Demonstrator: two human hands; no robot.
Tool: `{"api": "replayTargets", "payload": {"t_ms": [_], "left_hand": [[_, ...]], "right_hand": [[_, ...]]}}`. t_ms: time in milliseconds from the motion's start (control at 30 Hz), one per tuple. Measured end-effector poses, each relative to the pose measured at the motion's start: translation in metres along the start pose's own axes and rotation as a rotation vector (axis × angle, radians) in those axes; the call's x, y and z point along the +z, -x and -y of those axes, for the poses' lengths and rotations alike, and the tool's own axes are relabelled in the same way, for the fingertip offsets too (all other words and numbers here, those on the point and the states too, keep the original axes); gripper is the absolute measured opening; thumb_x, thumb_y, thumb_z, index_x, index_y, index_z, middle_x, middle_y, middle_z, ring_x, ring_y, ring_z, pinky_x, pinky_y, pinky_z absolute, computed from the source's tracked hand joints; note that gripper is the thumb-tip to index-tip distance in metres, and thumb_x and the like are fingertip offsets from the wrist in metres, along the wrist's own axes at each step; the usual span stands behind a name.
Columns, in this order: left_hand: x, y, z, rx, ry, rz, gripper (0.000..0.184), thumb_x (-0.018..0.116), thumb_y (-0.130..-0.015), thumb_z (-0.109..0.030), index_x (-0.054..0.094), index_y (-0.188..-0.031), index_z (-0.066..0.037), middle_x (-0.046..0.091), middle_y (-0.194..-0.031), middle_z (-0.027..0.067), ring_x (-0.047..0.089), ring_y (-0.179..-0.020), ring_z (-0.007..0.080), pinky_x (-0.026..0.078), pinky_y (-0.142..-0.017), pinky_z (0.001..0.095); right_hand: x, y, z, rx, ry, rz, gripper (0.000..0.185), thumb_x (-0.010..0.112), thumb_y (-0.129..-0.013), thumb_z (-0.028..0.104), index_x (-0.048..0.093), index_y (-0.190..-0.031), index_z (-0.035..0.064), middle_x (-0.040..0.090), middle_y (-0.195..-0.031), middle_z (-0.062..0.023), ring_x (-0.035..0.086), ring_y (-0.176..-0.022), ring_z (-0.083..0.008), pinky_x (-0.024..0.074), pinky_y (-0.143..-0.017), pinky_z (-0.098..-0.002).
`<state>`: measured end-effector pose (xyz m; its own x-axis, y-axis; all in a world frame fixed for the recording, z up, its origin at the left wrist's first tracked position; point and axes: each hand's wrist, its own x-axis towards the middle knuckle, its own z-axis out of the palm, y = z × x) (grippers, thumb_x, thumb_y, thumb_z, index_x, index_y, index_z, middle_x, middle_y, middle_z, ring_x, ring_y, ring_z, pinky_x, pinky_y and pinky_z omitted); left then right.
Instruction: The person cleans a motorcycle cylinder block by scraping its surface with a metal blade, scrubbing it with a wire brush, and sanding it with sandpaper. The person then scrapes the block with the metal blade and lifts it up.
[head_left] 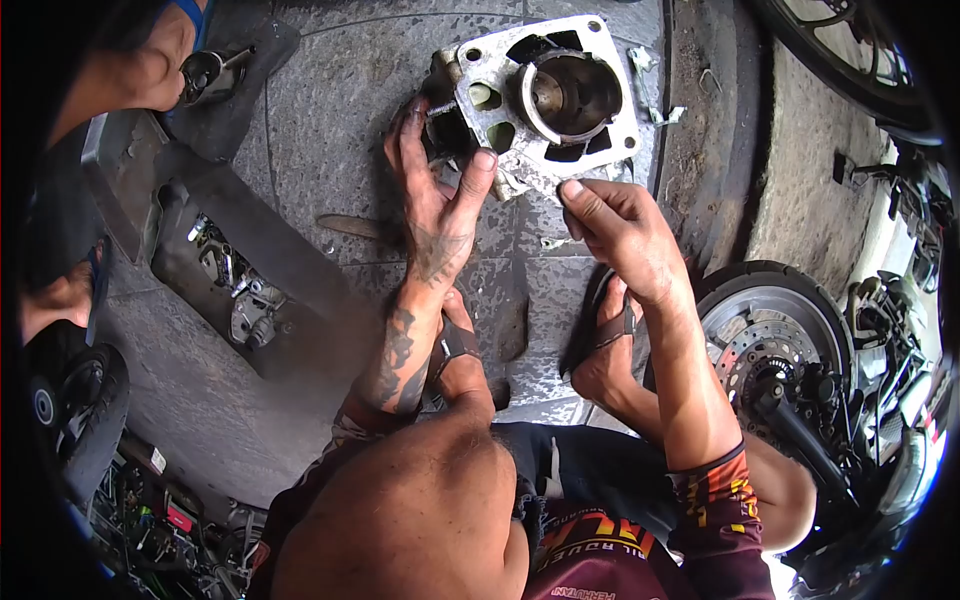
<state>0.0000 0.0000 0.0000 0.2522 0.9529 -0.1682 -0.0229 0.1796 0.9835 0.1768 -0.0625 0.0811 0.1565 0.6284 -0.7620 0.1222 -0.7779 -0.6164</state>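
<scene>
A motorcycle engine cylinder [608, 92] is tilted toward me, its flat metal face and round bore showing. My left hand [435, 180] grips its left side, with the thumb lying along the lower edge of the face. At the lower corner, my right hand [622, 225] is closed in a pinch, its thumb and fingertips against the edge of the face. Whatever sits in that pinch is too small or hidden to make out. Pale torn scraps [645, 65] lie on the tiles right of the cylinder, and a small scrap [553, 242] is below it.
A flat brown strip [350, 226] rests on the tiled floor. At left is a dark metal tray [205, 170] holding several small metal parts. Another person's hand [150, 70] is by a metal cylinder-shaped part [215, 75]. A motorcycle wheel [770, 340] stands at right.
</scene>
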Motion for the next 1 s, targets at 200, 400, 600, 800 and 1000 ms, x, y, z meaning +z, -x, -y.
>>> {"api": "replayTargets", "payload": {"t_ms": [200, 400, 600, 800, 1000], "left_hand": [[-0.005, 0.001, 0.007, 0.045, -0.155, -0.007, 0.078, 0.068, -0.093, -0.035, 0.027, -0.148, 0.003, 0.027, -0.144, 0.0207, 0.033, -0.136, 0.0324, 0.034, -0.112, 0.0444], [0.0, -0.001, -0.002, 0.056, -0.09, -0.024, 0.075, 0.066, -0.094, -0.034, 0.029, -0.147, 0.003, 0.029, -0.142, 0.021, 0.036, -0.134, 0.0319, 0.037, -0.109, 0.0444], [-0.003, -0.002, -0.004, 0.042, -0.182, -0.024, 0.073, 0.066, -0.095, -0.032, 0.029, -0.147, 0.003, 0.03, -0.142, 0.0203, 0.039, -0.132, 0.031, 0.04, -0.107, 0.0433], [-0.002, -0.001, 0.003, 0.093, -0.229, -0.002, 0.074, 0.066, -0.095, -0.033, 0.029, -0.147, 0.003, 0.029, -0.143, 0.0198, 0.039, -0.132, 0.0314, 0.039, -0.108, 0.0434], [-0.001, 0.001, -0.001, 0.047, -0.111, 0.003, 0.074, 0.066, -0.095, -0.032, 0.028, -0.148, 0.003, 0.028, -0.143, 0.0195, 0.037, -0.134, 0.0315, 0.038, -0.109, 0.0426]], "right_hand": [[0.003, 0.002, 0.0, -0.014, 0.047, -0.049, 0.051, 0.059, -0.096, 0.043, 0.062, -0.067, 0.0016, 0.047, -0.056, 0.0011, 0.043, -0.058, -0.0092, 0.0348, -0.055, -0.0312], [0.004, 0.001, -0.003, -0.027, -0.023, -0.157, 0.049, 0.059, -0.096, 0.042, 0.064, -0.069, 0.0018, 0.047, -0.055, 0.0019, 0.042, -0.056, -0.0081, 0.0333, -0.053, -0.0304], [0.009, 0.0, -0.001, -0.035, -0.093, -0.236, 0.049, 0.06, -0.096, 0.042, 0.063, -0.069, 0.0023, 0.045, -0.055, 0.0037, 0.04, -0.055, -0.0079, 0.0316, -0.053, -0.0291], [-0.003, 0.001, 0.005, -0.067, -0.049, -0.139, 0.049, 0.059, -0.096, 0.042, 0.061, -0.067, 0.0033, 0.044, -0.055, 0.0042, 0.038, -0.056, -0.0074, 0.0297, -0.052, -0.0292], [-0.004, 0.0, 0.007, -0.005, -0.033, -0.063, 0.048, 0.06, -0.096, 0.041, 0.062, -0.067, 0.0032, 0.045, -0.055, 0.0043, 0.039, -0.056, -0.0067, 0.0303, -0.052, -0.0282]]}}
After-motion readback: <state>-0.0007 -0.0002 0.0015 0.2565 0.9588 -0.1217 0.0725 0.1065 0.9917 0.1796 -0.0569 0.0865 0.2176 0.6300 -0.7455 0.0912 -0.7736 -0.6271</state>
